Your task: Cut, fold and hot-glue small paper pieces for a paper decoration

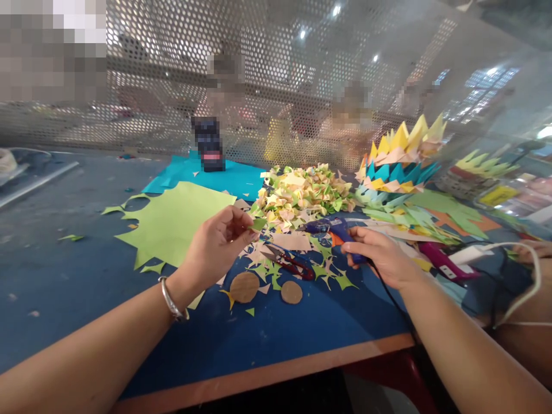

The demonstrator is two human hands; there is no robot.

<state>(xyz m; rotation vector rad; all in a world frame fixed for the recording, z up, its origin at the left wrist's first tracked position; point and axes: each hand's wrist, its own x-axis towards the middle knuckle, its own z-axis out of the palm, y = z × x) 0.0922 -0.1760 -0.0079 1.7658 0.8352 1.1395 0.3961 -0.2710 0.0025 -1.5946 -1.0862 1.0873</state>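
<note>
Between thumb and fingertips, my left hand (pixel 224 236) pinches a small green paper piece (pixel 259 225). My right hand (pixel 379 253) is wrapped round the handle of a blue glue gun (pixel 330 227), whose nozzle points left toward that piece; its black cord hangs down from the grip. Under and between the hands lie red-handled scissors (pixel 295 264) among green and pink paper scraps (pixel 319 270). Two round brown cardboard discs (pixel 244 287) rest nearer the table's front edge. Behind the hands rises a heap of small folded paper pieces (pixel 302 192).
Left of centre lies a large jagged green sheet (pixel 172 221), with blue paper (pixel 237 178) behind it. A spiky layered paper craft (pixel 399 167) stands at right. A purple device (pixel 446 261) and white cable (pixel 537 270) lie near another person's hand (pixel 535 251). A perforated metal screen (pixel 276 75) borders the back.
</note>
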